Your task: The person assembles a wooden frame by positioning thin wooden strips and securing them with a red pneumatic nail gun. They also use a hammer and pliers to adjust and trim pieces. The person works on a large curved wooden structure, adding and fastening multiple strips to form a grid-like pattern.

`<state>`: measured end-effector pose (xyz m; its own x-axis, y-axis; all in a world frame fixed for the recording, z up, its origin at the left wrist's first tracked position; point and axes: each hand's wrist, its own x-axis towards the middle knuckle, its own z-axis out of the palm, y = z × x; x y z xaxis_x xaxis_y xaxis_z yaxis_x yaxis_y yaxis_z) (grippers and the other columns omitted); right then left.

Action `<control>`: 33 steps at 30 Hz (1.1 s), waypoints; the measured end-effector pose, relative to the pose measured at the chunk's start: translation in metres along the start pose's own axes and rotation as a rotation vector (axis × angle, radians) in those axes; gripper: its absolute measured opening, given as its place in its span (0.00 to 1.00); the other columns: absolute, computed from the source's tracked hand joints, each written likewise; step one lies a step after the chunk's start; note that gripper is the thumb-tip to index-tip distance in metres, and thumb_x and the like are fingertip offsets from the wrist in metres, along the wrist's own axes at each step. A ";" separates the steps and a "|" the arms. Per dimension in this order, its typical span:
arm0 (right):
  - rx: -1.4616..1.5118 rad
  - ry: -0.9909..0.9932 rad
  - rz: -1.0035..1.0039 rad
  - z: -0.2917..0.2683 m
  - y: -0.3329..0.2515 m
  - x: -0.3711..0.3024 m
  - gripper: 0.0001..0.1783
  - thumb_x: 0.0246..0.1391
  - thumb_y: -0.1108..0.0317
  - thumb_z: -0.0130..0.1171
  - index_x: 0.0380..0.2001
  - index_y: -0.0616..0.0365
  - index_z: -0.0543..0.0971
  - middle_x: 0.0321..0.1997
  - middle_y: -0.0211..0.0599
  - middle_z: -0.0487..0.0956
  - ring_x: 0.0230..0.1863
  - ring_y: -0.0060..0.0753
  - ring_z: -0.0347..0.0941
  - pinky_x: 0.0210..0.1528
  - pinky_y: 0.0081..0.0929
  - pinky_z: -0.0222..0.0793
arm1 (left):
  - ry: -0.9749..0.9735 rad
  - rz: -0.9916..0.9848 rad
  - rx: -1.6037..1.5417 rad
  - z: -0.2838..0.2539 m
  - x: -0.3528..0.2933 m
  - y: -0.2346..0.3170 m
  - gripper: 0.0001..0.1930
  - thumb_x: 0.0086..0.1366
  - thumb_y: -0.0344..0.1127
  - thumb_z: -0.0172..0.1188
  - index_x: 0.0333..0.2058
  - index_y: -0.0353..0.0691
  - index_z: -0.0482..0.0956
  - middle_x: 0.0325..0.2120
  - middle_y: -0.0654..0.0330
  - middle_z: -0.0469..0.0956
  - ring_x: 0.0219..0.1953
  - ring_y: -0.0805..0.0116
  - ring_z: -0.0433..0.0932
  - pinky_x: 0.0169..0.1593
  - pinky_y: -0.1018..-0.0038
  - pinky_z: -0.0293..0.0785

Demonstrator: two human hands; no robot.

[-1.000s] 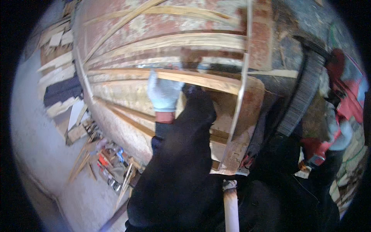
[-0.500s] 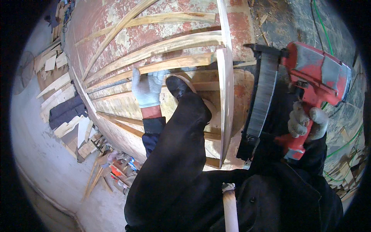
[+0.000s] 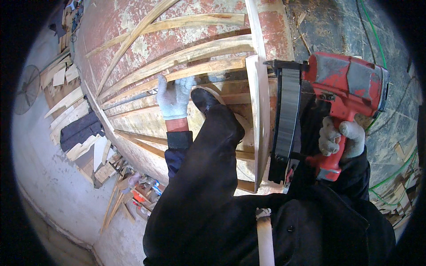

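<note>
My left hand (image 3: 174,99), in a pale work glove, is at a curved wooden slat (image 3: 208,66). Its thumb lies over the slat's near edge, and the fingertips are partly hidden beneath it. The slat's right end meets an upright pale board (image 3: 257,115) of the wooden frame. My right hand (image 3: 341,137), also gloved, is wrapped around the handle of a red and grey nail gun (image 3: 350,84). The gun's long dark magazine (image 3: 286,111) stands close to the right of that board. My shoe (image 3: 206,99) rests within the frame, beside my left hand.
More curved slats (image 3: 195,51) span the frame over a worn red surface (image 3: 213,9). A green hose (image 3: 375,35) runs along the right. Wood offcuts (image 3: 66,111) and dark cloth (image 3: 82,131) lie at the left. A cigarette (image 3: 265,239) juts up at the lower edge.
The nail gun in my right hand has moved left, toward the upright board. My left hand has shifted slightly right along the slat.
</note>
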<state>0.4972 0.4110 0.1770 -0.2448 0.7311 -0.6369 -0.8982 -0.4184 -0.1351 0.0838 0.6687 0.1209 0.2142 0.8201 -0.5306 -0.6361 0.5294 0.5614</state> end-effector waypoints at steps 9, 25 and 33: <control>0.087 -0.027 -0.019 -0.005 0.002 -0.002 0.23 0.51 0.56 0.65 0.45 0.56 0.72 0.23 0.29 0.68 0.17 0.28 0.65 0.20 0.32 0.64 | -0.020 0.005 0.018 0.004 -0.001 -0.003 0.28 0.72 0.42 0.61 0.66 0.36 0.66 0.63 0.44 0.70 0.66 0.44 0.70 0.67 0.41 0.70; 0.000 0.035 -0.011 0.005 -0.001 0.000 0.22 0.53 0.51 0.65 0.23 0.55 0.69 0.19 0.28 0.66 0.15 0.27 0.64 0.20 0.30 0.67 | -0.068 -0.052 0.004 -0.011 0.005 -0.010 0.28 0.74 0.44 0.59 0.66 0.36 0.65 0.64 0.44 0.70 0.68 0.45 0.68 0.69 0.38 0.67; 0.015 -0.020 -0.006 0.004 -0.003 0.003 0.22 0.53 0.52 0.67 0.24 0.56 0.70 0.18 0.28 0.65 0.15 0.28 0.65 0.19 0.31 0.66 | 0.036 -0.040 0.017 -0.013 0.005 -0.008 0.28 0.74 0.45 0.59 0.65 0.37 0.67 0.61 0.46 0.73 0.66 0.47 0.71 0.66 0.39 0.70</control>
<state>0.4973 0.4162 0.1789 -0.2467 0.7444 -0.6204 -0.9050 -0.4059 -0.1271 0.0800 0.6657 0.1052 0.2120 0.7902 -0.5750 -0.6147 0.5652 0.5502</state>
